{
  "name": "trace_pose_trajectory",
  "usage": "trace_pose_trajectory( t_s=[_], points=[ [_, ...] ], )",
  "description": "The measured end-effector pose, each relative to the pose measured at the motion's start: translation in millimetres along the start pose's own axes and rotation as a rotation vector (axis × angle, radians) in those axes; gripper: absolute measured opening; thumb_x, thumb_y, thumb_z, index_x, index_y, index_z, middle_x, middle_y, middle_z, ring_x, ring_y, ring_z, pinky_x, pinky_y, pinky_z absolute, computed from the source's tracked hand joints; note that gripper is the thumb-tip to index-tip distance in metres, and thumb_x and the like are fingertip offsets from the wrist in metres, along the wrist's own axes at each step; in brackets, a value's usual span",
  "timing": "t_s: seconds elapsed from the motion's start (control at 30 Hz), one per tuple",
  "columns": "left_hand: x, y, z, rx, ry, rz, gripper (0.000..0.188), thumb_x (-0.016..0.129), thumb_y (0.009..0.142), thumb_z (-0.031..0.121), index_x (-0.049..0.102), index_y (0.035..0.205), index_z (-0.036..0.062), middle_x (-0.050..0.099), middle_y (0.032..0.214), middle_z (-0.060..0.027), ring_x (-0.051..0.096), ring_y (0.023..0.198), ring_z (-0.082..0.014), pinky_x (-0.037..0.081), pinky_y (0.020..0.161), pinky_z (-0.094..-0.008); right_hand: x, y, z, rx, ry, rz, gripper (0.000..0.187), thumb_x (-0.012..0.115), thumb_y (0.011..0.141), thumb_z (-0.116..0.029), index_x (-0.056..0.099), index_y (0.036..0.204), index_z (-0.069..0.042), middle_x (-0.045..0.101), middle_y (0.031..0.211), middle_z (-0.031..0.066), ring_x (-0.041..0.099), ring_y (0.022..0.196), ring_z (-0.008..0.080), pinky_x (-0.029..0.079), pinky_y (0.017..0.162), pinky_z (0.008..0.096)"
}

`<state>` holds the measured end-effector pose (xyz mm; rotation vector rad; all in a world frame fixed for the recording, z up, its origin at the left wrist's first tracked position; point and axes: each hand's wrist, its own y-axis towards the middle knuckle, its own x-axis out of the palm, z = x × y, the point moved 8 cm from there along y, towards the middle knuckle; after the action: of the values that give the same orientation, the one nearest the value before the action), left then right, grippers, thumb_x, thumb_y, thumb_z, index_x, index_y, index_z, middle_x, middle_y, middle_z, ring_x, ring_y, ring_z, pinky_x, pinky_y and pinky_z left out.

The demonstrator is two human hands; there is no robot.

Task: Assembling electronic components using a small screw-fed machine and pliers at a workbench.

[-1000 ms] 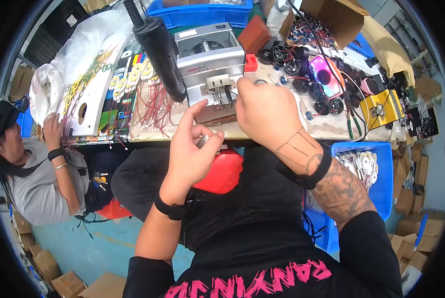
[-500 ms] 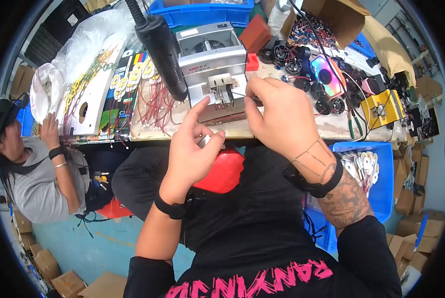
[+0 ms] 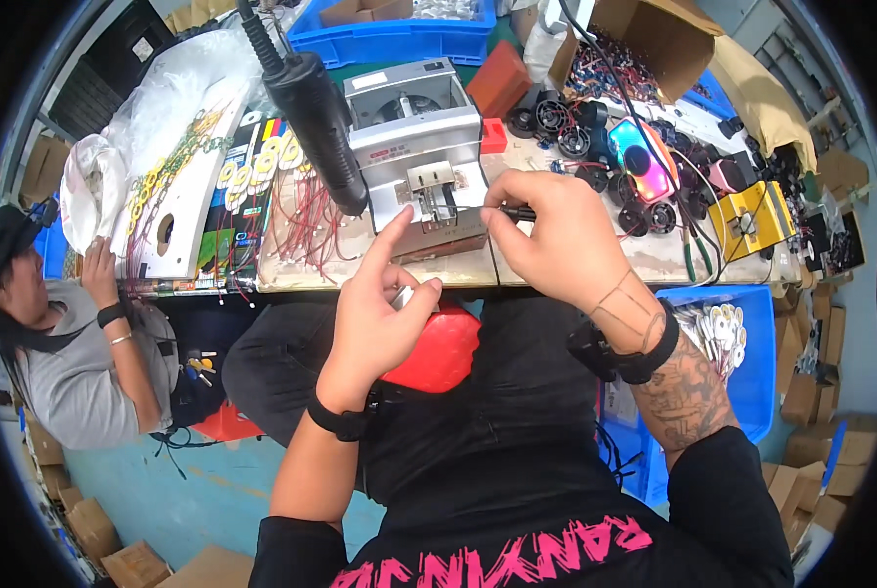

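A grey box-shaped screw feeder [image 3: 414,147] stands on the table before me, with a metal block and a slot at its front. My left hand [image 3: 385,309] is just below its front left, index finger stretched toward it. The other fingers are curled round a small silvery-white piece [image 3: 402,297], mostly hidden by them. To the feeder's right, my right hand [image 3: 556,225] pinches a slim dark piece [image 3: 519,212] between thumb and index finger; its exact kind is unclear. A black electric screwdriver [image 3: 316,132] hangs upright at the feeder's left, touched by neither hand.
Red-wired parts [image 3: 311,211] lie left of the feeder. Small black fans [image 3: 576,137], a glowing multicoloured device [image 3: 642,162] and a yellow fixture [image 3: 752,220] are at right. A blue bin [image 3: 757,392] stands below the table edge. At left sits another person [image 3: 86,343].
My right hand has drawn slightly down from the feeder's front, and the dark piece in it shows more. My left hand keeps nearly the same pose. The view has shifted slightly.
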<state>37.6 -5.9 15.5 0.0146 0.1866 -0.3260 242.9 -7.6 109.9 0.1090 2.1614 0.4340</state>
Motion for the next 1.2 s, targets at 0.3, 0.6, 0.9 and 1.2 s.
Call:
trace_pose_trajectory(
  t_s=[0.3,0.6,0.9,1.2],
  points=[
    [0,-2,6,-0.013,0.001,-0.003,0.081,0.075,0.094,0.005,0.044,0.168,0.0141,0.066,0.073,0.0009,0.057,0.070,-0.0033,0.047,0.070,-0.0234,2,6,5,0.015,0.037,-0.003,0.012,0.076,0.092,-0.015,0.075,0.095,-0.003,0.078,0.087,0.0173,0.076,0.080,0.0367,0.058,0.073,0.0413],
    [-2,-2,5,-0.020,0.015,-0.009,0.080,0.076,0.094,0.007,0.046,0.167,0.0133,0.066,0.074,0.0010,0.059,0.071,-0.0042,0.047,0.072,-0.0239,-1,9,6,0.069,0.017,-0.035,0.013,0.076,0.091,-0.016,0.076,0.095,-0.003,0.078,0.088,0.0167,0.078,0.084,0.0343,0.059,0.077,0.0399],
    [-4,-1,15,-0.035,-0.001,0.012,0.078,0.072,0.096,0.002,0.041,0.167,0.0065,0.065,0.075,0.0021,0.063,0.074,-0.0048,0.051,0.074,-0.0234,-25,20,4,0.095,0.191,-0.001,0.016,0.076,0.091,-0.019,0.077,0.095,-0.004,0.076,0.086,0.0175,0.075,0.083,0.0371,0.059,0.077,0.0429],
    [-14,3,40,0.031,-0.090,0.048,0.046,0.071,0.106,0.008,0.058,0.150,0.0016,0.070,0.088,0.0014,0.063,0.083,-0.0041,0.050,0.078,-0.0232,-36,38,2,0.164,0.552,-0.124,0.016,0.078,0.096,-0.013,0.076,0.098,0.002,0.073,0.087,0.0026,0.065,0.084,0.0098,0.054,0.076,0.0294]
  ],
)
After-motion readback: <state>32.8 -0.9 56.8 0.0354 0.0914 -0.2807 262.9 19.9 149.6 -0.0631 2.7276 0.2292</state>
